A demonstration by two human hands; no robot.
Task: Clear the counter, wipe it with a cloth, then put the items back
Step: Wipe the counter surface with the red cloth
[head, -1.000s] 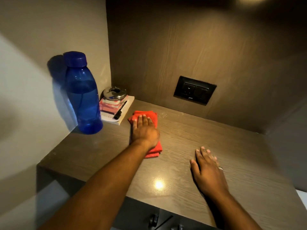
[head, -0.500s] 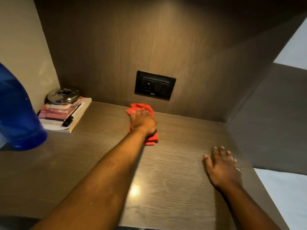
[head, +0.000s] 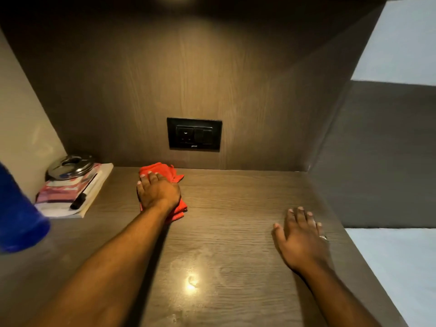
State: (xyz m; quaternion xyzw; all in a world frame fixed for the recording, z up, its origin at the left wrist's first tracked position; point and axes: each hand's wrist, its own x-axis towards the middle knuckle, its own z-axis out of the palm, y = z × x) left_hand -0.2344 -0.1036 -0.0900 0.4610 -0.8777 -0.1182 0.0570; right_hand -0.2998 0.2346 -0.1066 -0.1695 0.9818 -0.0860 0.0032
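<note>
A folded red cloth [head: 165, 169] lies on the dark wooden counter [head: 224, 232], close to the back wall. My left hand [head: 158, 192] presses flat on the cloth and covers most of it. Resting palm down on the bare counter at the right, my right hand [head: 302, 239] has its fingers apart, a ring on one finger, and holds nothing. At the far left stands a blue bottle [head: 18, 220], partly cut off by the frame. Behind it a stack of books [head: 68, 197] carries a black pen [head: 82, 197] and a round metal ashtray [head: 70, 166].
A black socket plate [head: 194, 134] is set in the wooden back wall just above the cloth. A pale wall closes the left side. The counter's right edge runs diagonally, with a grey surface and light floor beyond it.
My left hand has slid the cloth from beside the books toward the back wall below the socket. The view has turned right, so the bottle sits at the frame edge. My right hand stays flat.
</note>
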